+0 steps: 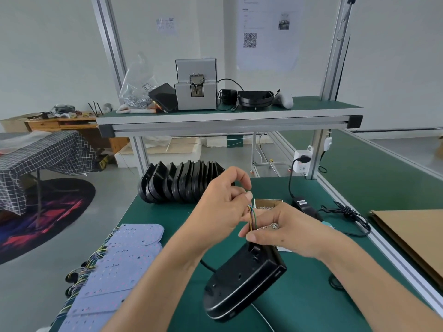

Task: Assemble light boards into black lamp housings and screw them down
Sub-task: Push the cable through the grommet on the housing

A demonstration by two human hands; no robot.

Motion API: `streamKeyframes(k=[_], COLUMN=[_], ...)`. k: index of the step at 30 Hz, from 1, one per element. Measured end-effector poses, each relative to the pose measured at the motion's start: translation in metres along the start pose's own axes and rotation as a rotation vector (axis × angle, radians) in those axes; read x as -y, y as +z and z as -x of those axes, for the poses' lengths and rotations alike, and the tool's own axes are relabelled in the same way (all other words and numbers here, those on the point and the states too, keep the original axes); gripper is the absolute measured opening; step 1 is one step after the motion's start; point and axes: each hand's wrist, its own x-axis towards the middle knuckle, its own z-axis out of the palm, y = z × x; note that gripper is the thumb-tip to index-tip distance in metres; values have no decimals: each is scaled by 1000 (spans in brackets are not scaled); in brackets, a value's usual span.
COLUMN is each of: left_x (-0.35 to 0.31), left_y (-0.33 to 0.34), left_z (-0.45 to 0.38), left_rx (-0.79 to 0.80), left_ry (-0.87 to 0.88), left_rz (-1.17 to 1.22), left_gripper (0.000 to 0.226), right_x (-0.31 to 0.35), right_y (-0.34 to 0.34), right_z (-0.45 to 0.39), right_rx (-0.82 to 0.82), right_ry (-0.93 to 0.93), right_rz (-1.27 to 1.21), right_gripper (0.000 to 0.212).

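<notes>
Black lamp housing (242,281) unlabelled; left hand (215,207) fingers pinch wires (252,218), right hand (285,232) grips housing.

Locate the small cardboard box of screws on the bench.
In the head view, the box of screws sits on the green bench just beyond the right hand, right of the row of black housings.

A: What sort of place is this?
B: A small assembly workshop: green-matted tabletop (299,295), aluminium-frame shelf (227,118), screw feeder (195,85), stacked black housings (177,185), light boards (119,267) near left.
</notes>
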Motion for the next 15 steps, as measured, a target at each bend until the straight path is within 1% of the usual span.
streamKeyframes(k=[4, 6, 11, 15], left_x=[0, -1, 0, 1], left_y=[1, 1, 1, 2], left_z=[-2, -4, -3, -1], left_rx=[-8, -8, -8, -3], left_ry=[-8, -10, -18, -22], left_rz=[25, 33, 43, 53], left_gripper=[30, 32, 30, 24], right_x=[3, 4, 7, 6], right_y=[-1, -2, -2, -1], right_z=[0, 1, 2, 2], right_rx=[30, 41, 45, 73], right_ry=[32, 36, 84, 107], right_rz=[39, 46, 104, 169], right_gripper=[11, 11, 12, 14])
